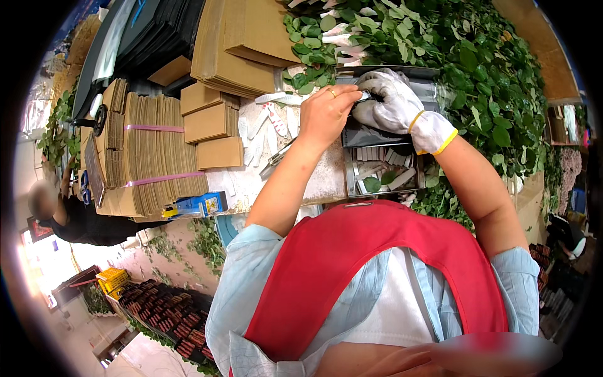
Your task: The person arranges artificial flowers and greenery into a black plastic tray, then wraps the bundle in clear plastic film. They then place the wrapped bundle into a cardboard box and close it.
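Note:
My bare left hand, with a ring on one finger, pinches a small whitish piece. Close against its fingertips is my right hand in a white work glove with a yellow cuff edge. The gloved fingers are curled, and what lies inside them is mostly hidden. Both hands are over a black box with clear plastic film at its right. Nearer to me, a shallow tray holds small white blocks and a few loose green leaves.
Leafy rose stems, some blooms in white netting, fill the right and back. White mesh sleeves lie at left beside cardboard stacks and a blue tape dispenser. A person is at far left.

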Action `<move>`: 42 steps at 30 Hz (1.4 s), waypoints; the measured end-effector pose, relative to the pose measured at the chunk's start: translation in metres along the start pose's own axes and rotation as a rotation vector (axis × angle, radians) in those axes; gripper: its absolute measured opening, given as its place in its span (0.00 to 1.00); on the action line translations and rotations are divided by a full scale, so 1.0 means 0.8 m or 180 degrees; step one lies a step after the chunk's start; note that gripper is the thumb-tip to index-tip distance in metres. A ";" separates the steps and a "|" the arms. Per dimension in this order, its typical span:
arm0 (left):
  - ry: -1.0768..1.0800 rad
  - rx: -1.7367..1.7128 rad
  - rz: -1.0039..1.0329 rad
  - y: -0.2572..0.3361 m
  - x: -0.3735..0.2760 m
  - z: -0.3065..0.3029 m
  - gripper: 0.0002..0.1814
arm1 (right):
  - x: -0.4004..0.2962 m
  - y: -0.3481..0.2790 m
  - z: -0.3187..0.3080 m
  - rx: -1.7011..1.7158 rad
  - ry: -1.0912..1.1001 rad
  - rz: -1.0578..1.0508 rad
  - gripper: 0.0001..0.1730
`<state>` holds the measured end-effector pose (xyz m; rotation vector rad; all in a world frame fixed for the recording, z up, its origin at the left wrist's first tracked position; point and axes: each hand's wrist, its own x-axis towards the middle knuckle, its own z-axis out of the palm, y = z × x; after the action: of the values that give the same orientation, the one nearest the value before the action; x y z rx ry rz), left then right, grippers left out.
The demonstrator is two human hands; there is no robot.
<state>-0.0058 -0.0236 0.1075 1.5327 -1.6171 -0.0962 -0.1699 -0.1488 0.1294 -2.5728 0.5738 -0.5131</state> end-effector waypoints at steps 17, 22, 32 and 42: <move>0.1926 -0.2601 -0.1783 -0.025 -0.195 0.008 0.50 | 0.003 0.026 0.012 0.0107 -0.0120 -0.0273 0.22; -0.0359 0.0904 -0.1077 0.027 -0.053 -0.001 0.50 | -0.001 0.028 0.012 -0.0312 -0.0186 -0.0074 0.25; 0.1706 0.0897 -0.1551 -0.030 -0.058 -0.101 0.20 | 0.003 0.000 -0.005 -0.0191 -0.0307 0.0029 0.36; -0.0869 -0.1090 -0.2221 0.044 -0.222 -0.118 0.52 | 0.005 -0.018 -0.006 -0.0051 -0.0121 -0.0065 0.36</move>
<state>-0.0004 0.1799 0.0926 1.7856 -1.1079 -0.9457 -0.1646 -0.1406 0.1414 -2.6001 0.5413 -0.4670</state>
